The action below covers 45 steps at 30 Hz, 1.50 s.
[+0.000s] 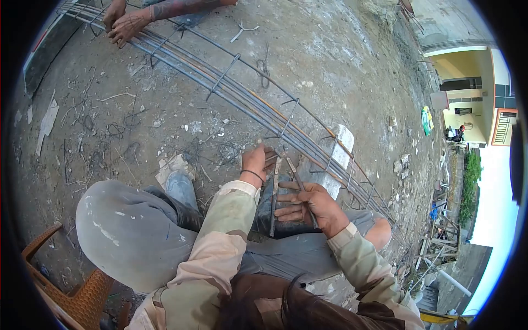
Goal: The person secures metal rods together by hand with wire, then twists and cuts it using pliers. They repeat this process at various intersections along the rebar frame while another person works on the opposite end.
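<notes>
In the head view, my right hand (318, 204) is closed around the long handles of a pair of pincers (276, 190). The handles stand apart, and the jaws point up toward a rebar cage (220, 91). My left hand (254, 164) is just left of the jaws, at the near side of the cage. Its fingers are bent together; what they pinch, if anything, is too small to make out. The cage is made of long bars with bent stirrups (226, 72) around them, running diagonally across the ground. Its lower right part rests over a pale block (343, 144).
Another person's hands (127, 25) touch the far left end of the cage. Wire scraps (115, 129) and rubble litter the dirt ground. A rusty metal piece (77, 300) lies at lower left. A building (467, 91) and a wood pile (440, 236) stand at the right.
</notes>
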Available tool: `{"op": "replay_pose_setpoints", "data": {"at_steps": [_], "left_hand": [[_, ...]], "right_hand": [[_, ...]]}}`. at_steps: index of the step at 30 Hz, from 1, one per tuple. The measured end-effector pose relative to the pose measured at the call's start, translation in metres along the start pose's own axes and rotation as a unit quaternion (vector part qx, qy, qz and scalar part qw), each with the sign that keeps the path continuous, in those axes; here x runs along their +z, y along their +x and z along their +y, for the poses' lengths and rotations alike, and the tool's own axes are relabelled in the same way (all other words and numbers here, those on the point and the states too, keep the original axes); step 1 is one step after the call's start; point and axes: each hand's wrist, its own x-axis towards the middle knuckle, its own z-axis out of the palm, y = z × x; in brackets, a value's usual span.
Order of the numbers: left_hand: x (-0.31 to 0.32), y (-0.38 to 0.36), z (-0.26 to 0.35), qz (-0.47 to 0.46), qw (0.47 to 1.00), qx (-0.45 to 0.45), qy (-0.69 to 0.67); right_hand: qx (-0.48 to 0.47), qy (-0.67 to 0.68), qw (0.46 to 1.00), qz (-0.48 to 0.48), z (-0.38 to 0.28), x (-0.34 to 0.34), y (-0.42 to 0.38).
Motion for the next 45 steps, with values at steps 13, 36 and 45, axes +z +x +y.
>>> {"op": "replay_pose_setpoints", "data": {"at_steps": [13,36,45], "left_hand": [[0.014,-0.007,0.0,-0.193,0.97,-0.02,-0.146],[0.041,-0.024,-0.005,-0.246,0.902,-0.094,-0.343],[0.046,-0.038,0.0,-0.256,0.903,-0.075,-0.338]], "right_hand": [[-0.009,0.122,0.974,-0.192,0.003,-0.002,0.012],[0.097,-0.189,0.976,0.054,-0.065,0.038,-0.011],[0.097,-0.252,0.958,0.094,-0.073,0.044,-0.006]]}}
